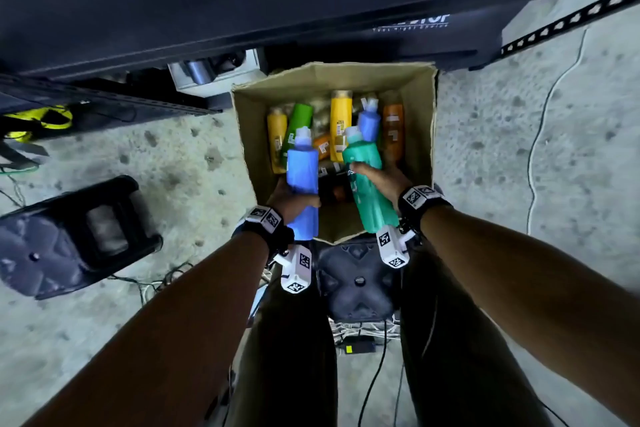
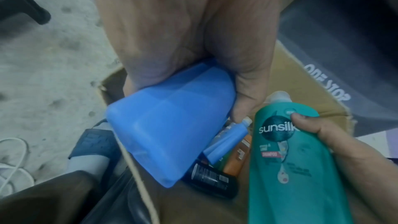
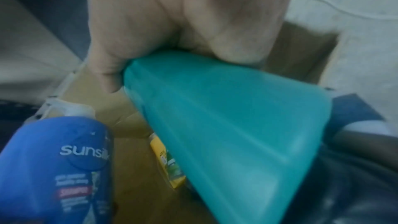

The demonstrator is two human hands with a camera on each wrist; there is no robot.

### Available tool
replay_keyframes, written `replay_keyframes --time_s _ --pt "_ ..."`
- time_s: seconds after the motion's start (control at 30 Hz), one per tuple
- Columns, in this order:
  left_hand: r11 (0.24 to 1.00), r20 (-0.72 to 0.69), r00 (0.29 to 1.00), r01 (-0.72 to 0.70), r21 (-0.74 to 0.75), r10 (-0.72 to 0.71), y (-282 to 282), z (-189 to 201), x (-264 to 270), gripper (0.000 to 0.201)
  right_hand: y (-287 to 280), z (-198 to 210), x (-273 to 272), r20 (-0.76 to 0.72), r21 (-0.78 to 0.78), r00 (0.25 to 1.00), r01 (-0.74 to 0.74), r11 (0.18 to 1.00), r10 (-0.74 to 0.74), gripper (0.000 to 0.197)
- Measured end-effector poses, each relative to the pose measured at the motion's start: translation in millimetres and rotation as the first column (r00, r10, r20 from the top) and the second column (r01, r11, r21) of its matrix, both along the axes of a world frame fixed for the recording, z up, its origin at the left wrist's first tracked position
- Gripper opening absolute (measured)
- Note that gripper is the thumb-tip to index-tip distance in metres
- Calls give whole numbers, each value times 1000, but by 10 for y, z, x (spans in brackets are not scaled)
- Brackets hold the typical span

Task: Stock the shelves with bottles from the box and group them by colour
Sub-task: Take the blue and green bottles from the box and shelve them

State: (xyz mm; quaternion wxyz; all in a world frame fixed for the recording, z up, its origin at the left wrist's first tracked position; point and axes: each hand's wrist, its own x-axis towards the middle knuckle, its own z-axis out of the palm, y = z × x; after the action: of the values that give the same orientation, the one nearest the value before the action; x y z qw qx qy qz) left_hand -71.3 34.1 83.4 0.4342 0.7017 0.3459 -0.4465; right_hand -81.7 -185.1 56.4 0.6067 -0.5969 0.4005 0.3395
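An open cardboard box (image 1: 420, 104) stands on the floor in front of me with several bottles lying inside: yellow (image 1: 340, 121), green (image 1: 298, 121), orange (image 1: 393, 128) and another blue one (image 1: 369, 123). My left hand (image 1: 289, 199) grips a blue shampoo bottle (image 1: 303, 180) (image 2: 168, 125) (image 3: 56, 168) around its middle, over the box's near left part. My right hand (image 1: 379, 180) grips a teal shampoo bottle (image 1: 367, 180) (image 2: 288, 159) (image 3: 232, 118), held over the box's near right part. Both bottles point cap-forward and sit clear of the bottles below.
A dark shelf unit (image 1: 242, 3) runs across the top, just behind the box. A black plastic stool (image 1: 69, 239) lies on the concrete floor at left, another dark stool (image 1: 356, 277) stands between my legs. Cables (image 1: 540, 135) trail on the floor at right.
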Motion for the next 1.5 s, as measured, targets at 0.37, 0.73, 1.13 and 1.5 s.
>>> replay_keyframes --time_s 0.37,0.73,1.13,1.5 --pt "997 34 997 -71 -22 72 -37 1127 -319 67 -38 1094 -315 90 -55 985 -139 989 144 54" --pt "994 80 992 -96 -43 99 -15 2128 -711 76 -37 2174 -746 121 -132 981 -133 982 149 56" --pt "999 202 979 26 -28 -20 -124 2895 -725 74 -175 3017 -938 263 -181 955 -90 979 136 54" --pt "987 503 860 142 -75 -85 -449 3441 -378 69 -363 3737 -664 541 -320 835 94 943 100 49"
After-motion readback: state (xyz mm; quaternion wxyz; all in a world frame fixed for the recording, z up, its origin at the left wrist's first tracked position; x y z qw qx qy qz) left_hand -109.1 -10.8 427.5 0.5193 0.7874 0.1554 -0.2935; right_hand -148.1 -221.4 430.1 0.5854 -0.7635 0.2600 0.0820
